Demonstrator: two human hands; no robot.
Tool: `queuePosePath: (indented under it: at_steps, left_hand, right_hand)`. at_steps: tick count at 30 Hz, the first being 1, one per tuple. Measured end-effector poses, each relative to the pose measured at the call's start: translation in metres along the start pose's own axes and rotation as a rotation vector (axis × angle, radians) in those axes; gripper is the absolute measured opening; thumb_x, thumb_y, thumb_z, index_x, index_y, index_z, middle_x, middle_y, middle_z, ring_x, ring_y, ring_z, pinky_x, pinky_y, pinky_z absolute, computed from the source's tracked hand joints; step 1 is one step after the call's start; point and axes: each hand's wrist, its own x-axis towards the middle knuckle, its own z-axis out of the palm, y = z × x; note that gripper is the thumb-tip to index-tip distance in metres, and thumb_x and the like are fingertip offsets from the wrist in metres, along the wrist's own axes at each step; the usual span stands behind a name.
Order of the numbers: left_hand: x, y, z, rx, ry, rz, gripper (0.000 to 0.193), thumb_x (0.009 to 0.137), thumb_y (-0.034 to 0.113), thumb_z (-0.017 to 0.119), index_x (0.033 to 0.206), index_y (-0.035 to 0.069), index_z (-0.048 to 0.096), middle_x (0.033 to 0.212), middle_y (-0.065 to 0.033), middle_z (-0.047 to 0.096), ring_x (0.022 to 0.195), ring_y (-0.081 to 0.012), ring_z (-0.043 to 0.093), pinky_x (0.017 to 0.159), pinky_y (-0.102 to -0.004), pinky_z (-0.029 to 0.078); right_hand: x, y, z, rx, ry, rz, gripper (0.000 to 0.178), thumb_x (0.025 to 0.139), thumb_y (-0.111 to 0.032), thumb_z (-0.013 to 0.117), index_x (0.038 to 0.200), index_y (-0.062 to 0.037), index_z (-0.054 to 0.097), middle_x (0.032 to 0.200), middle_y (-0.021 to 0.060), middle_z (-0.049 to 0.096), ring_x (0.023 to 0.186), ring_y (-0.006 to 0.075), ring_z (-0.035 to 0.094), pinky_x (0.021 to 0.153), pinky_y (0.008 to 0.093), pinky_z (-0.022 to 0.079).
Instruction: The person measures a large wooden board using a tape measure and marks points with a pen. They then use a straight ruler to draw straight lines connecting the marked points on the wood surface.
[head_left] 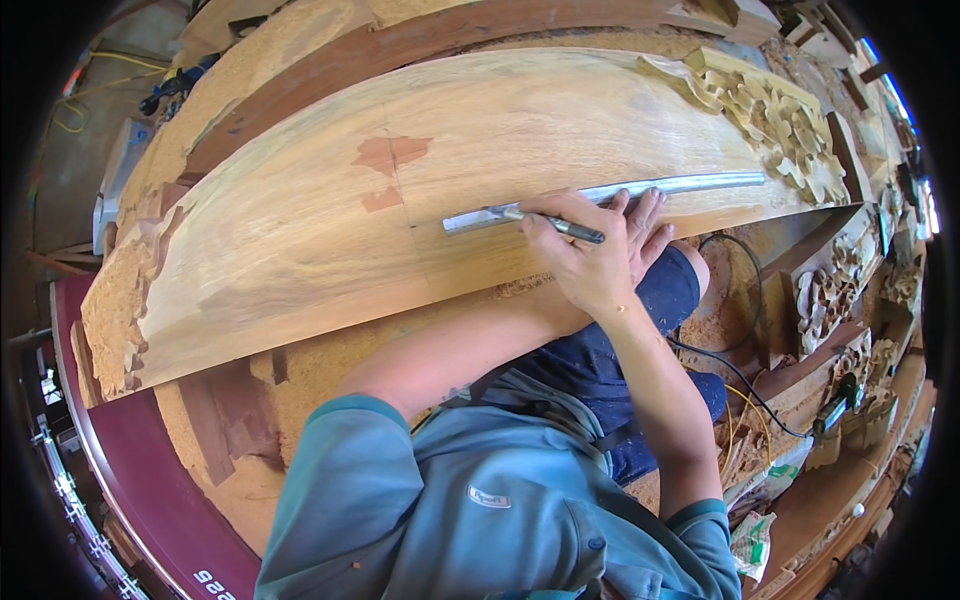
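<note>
A long pale wooden panel [300, 220] with a curved upper edge lies in front of me. A silver metal straightedge [710, 182] rests across it, slightly slanted. My left hand [645, 225] presses on the straightedge with fingers spread; its forearm passes beneath my right wrist, which hides part of the hand. In my right hand [580, 255] a slim pen [583, 233] with a dark end is pinched, its tip pointing left at the straightedge's left part. Carved leafy scrollwork [775, 115] covers the panel's right end. A reddish-brown patch [390, 153] marks its surface left of centre.
Sawdust and wood scraps [230, 420] lie around the panel. A maroon surface [165, 490] curves along the lower left. A black cable [740, 375] runs past my knee on the right, near more carved pieces [840, 285]. A reddish beam [330, 75] stands behind the panel.
</note>
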Motion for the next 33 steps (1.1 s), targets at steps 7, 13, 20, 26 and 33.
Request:
queuePosePath:
  at_steps: [7,13,20,26,33]
  left_hand:
    - [-0.003,-0.008,-0.013,-0.383,-0.074,0.011,0.053,0.1,0.027,0.048,0.149,0.006,0.047,0.153,-0.0179,0.047,0.147,-0.0371,0.034,0.121,-0.0584,0.025]
    - [0.001,-0.014,-0.016,-0.452,-0.078,0.099,0.05,0.098,0.023,0.05,0.142,-0.001,0.054,0.147,-0.0175,0.053,0.136,-0.0356,0.042,0.117,-0.0578,0.029]
    - [0.006,-0.018,-0.026,-0.454,-0.126,0.055,0.069,0.097,0.036,0.058,0.156,0.003,0.038,0.158,-0.0201,0.039,0.152,-0.038,0.026,0.123,-0.0594,0.018]
    - [0.005,-0.018,-0.026,-0.406,-0.141,0.055,0.085,0.091,0.047,0.069,0.158,0.009,0.035,0.167,-0.0203,0.027,0.157,-0.0376,0.018,0.124,-0.0608,0.016]
    - [0.008,-0.016,-0.026,-0.504,-0.089,0.006,0.094,0.079,0.043,0.081,0.157,0.013,0.038,0.166,-0.0193,0.028,0.155,-0.0371,0.023,0.122,-0.0606,0.021]
  right_hand:
    - [0.001,0.016,-0.046,-0.101,0.087,0.052,0.014,0.085,-0.009,0.072,0.097,-0.0017,0.075,0.091,0.012,0.072,0.089,0.0283,0.069,0.094,0.0357,0.048]
    - [0.006,0.02,-0.083,-0.094,0.15,0.129,0.015,0.088,-0.009,0.069,0.099,0.0,0.075,0.087,0.0137,0.072,0.079,0.0199,0.069,0.075,0.0306,0.053]
    - [0.011,0.031,-0.116,-0.091,0.221,0.196,0.02,0.089,-0.011,0.065,0.098,0.0046,0.074,0.081,0.0091,0.073,0.079,0.0115,0.065,0.073,0.0283,0.052]
    - [0.015,0.047,-0.149,-0.108,0.257,0.215,0.024,0.092,-0.012,0.063,0.101,0.0079,0.074,0.083,0.0104,0.075,0.081,0.0139,0.067,0.076,0.028,0.053]
    - [0.018,0.068,-0.183,-0.096,0.386,0.247,0.024,0.093,-0.013,0.065,0.098,0.0084,0.075,0.085,0.0108,0.077,0.082,0.0144,0.07,0.082,0.0282,0.053]
